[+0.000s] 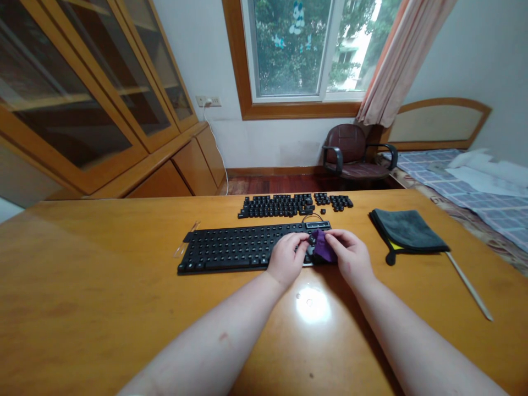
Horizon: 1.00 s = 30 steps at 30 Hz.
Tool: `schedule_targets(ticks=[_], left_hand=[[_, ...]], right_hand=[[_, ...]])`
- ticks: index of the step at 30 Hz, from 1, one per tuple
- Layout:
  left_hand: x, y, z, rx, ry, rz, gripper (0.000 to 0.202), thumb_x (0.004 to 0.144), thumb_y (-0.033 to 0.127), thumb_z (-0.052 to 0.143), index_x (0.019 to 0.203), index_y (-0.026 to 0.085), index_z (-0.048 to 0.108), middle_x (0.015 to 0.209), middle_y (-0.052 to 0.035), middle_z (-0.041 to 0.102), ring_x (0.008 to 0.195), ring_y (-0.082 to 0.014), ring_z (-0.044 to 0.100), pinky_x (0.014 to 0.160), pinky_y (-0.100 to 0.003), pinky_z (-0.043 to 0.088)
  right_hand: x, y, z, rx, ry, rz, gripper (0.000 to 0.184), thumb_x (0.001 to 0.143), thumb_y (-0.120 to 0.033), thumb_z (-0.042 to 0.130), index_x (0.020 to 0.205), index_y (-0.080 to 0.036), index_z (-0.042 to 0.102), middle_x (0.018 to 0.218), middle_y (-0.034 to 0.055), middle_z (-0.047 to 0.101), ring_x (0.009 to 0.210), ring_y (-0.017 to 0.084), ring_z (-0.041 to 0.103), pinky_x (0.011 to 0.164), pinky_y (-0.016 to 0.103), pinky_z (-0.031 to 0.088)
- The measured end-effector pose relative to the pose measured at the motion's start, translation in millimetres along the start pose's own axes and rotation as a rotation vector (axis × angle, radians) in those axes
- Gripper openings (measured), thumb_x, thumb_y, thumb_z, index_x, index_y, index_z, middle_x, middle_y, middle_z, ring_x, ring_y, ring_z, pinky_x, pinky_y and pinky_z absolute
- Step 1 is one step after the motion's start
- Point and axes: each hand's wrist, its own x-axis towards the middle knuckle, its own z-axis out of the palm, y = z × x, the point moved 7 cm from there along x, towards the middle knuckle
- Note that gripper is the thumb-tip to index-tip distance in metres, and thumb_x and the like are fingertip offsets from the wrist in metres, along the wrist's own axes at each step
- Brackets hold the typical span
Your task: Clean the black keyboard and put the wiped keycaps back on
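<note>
A black keyboard with most of its keycaps off lies in front of me on the table. Over its right end, my left hand pinches a small black keycap between thumb and fingers. My right hand grips a purple cloth, which touches or nearly touches the keycap. Both hands hide part of the keyboard's right side. Behind the keyboard, loose black keycaps are laid out in rows, and a single keycap sits apart from them.
A folded grey cloth lies to the right, with a pale thin stick poking out. A clear wire tool is by the keyboard's left end. Beyond the table stand an armchair, a bed and a cabinet.
</note>
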Motion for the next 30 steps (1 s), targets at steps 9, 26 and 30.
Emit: schedule_targets(ticks=[9, 26, 30], left_hand=[[-1, 1, 6.9, 0.052, -0.09, 0.036, 0.016, 0.084, 0.02, 0.049, 0.093, 0.019, 0.063, 0.091, -0.0049, 0.067, 0.087, -0.017, 0.06, 0.081, -0.032, 0.049], [1, 8, 7.8, 0.078, -0.152, 0.089, 0.01, 0.082, 0.02, 0.056, 0.083, 0.021, 0.066, 0.08, -0.0015, 0.069, 0.076, -0.015, 0.06, 0.073, -0.029, 0.047], [1, 7, 8.0, 0.114, -0.139, 0.09, 0.013, 0.083, 0.018, 0.054, 0.085, 0.021, 0.066, 0.082, -0.0022, 0.069, 0.076, -0.0152, 0.061, 0.072, -0.028, 0.047]], right_hand=[[-2, -16, 16, -0.035, -0.259, -0.23, 0.017, 0.075, -0.037, 0.064, 0.071, -0.022, 0.068, 0.087, 0.0062, 0.062, 0.088, 0.02, 0.057, 0.086, 0.037, 0.045], [-1, 15, 18, 0.224, -0.33, 0.175, 0.019, 0.065, -0.035, 0.073, 0.07, -0.018, 0.065, 0.079, 0.0023, 0.062, 0.075, 0.016, 0.06, 0.067, 0.03, 0.051], [-3, 15, 21, 0.26, -0.334, 0.246, 0.024, 0.061, -0.033, 0.076, 0.077, -0.02, 0.065, 0.086, 0.0022, 0.063, 0.076, 0.016, 0.06, 0.064, 0.029, 0.052]])
